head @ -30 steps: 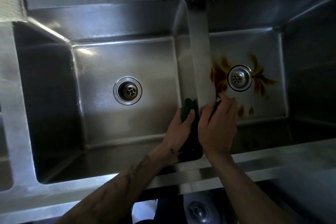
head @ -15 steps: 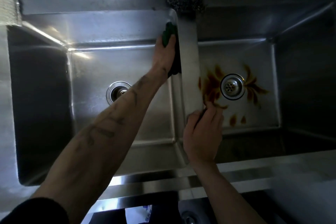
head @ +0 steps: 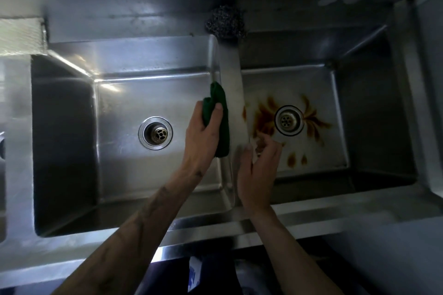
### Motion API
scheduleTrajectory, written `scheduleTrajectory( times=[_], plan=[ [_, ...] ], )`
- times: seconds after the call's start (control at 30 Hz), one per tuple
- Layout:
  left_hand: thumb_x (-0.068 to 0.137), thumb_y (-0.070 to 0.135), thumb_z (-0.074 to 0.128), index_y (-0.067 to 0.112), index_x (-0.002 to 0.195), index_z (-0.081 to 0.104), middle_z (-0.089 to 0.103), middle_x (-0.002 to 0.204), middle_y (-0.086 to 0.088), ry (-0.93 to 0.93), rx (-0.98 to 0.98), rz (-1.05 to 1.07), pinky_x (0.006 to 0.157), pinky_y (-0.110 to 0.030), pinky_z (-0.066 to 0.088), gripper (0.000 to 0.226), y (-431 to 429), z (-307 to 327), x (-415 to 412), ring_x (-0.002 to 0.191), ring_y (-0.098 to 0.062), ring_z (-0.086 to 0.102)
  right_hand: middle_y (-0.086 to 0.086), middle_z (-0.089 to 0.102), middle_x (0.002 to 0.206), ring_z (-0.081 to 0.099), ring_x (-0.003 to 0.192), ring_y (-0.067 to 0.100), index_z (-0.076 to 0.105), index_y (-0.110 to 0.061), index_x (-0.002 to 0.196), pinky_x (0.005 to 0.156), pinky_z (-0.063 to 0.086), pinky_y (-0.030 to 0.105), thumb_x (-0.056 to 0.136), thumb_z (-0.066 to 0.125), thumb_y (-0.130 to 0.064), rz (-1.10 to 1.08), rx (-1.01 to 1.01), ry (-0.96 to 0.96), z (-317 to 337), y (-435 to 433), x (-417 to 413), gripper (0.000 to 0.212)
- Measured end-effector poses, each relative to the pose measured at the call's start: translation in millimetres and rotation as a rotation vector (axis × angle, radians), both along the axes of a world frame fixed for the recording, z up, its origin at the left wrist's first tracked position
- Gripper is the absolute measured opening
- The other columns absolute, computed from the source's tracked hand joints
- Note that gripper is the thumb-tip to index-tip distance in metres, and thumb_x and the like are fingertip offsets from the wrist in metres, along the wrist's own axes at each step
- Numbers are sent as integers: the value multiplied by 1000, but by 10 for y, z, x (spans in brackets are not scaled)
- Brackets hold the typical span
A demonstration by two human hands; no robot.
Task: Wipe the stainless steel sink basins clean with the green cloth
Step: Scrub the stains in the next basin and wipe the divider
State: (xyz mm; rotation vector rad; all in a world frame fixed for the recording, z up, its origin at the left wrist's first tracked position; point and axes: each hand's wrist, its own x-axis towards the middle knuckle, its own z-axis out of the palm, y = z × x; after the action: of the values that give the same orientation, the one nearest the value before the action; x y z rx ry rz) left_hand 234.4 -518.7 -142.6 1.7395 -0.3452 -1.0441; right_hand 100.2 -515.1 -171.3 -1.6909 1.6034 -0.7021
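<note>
Two stainless steel basins lie side by side below me. The left basin looks clean, with a round drain. The right basin has brown stains around its drain. A steel divider separates them. My left hand is shut on the green cloth and presses it against the left side of the divider. My right hand rests on the divider's near end, fingers apart, holding nothing.
A steel wool scourer sits on the back ledge above the divider. A pale textured pad lies at the back left corner. The sink's front rim runs below my wrists.
My left hand has drawn the green cloth back toward me along the divider, from its far end to about the middle. My right hand stays on the near end.
</note>
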Motion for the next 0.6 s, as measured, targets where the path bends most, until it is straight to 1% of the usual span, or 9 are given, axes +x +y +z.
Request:
scheduleTrajectory(
  times=[0.07,0.13,0.2,0.27,0.33,0.37,0.47,0.53,0.6],
  plan=[
    [98,53,57,26,96,57,65,85,7,47,-62,-38,81,-50,58,28,95,151,-93,83,-17,65,0,52,128,55,117,16,49,-17,137,96,50,32,105,47,-32,53,17,-140,238,34,-25,36],
    [104,55,51,28,103,64,73,100,3,184,-123,-96,88,-43,60,30,161,268,-187,96,-20,72,-1,50,135,54,122,11,43,-23,144,95,49,18,105,52,-36,143,118,-244,477,69,-30,42],
    [101,69,43,29,121,70,75,120,-2,311,-125,-193,99,-42,58,52,189,307,-239,111,-24,73,0,50,137,54,120,1,42,-25,145,90,50,12,101,60,-37,129,195,-231,568,44,-57,49],
    [97,81,31,30,137,67,71,133,0,297,-66,-297,100,-22,55,74,185,315,-248,114,-8,70,-3,55,133,56,118,0,48,-25,141,96,54,24,100,63,-36,8,196,-174,529,-40,-112,45],
    [98,78,25,29,141,64,66,134,7,130,-33,-306,91,-3,44,76,176,313,-211,111,2,63,-5,57,131,56,119,7,50,-22,140,102,53,37,101,62,-36,-119,187,-123,452,-133,-179,44],
    [100,78,26,27,138,66,66,130,7,41,-19,-256,94,-7,44,75,179,282,-182,112,-4,63,-5,55,133,55,121,10,50,-21,141,104,51,37,100,62,-35,-158,188,-94,415,-178,-195,45],
    [94,76,27,22,115,68,68,115,0,-101,63,-95,105,-45,49,70,231,50,-85,112,-23,62,-1,47,137,51,121,14,46,-18,142,100,46,30,99,63,-36,-109,258,25,243,-288,-151,50],
    [93,72,29,26,108,64,67,109,-2,-148,123,-59,104,-54,49,60,284,-136,-22,110,-25,63,1,46,139,51,119,16,46,-19,140,96,45,27,101,60,-39,-24,321,39,119,-360,-45,47],
    [94,70,32,29,107,62,68,109,-2,-176,154,-17,103,-54,50,53,311,-243,30,109,-24,64,4,46,136,51,116,17,47,-18,138,87,42,22,101,60,-38,9,307,9,43,-546,113,44]
  ],
)
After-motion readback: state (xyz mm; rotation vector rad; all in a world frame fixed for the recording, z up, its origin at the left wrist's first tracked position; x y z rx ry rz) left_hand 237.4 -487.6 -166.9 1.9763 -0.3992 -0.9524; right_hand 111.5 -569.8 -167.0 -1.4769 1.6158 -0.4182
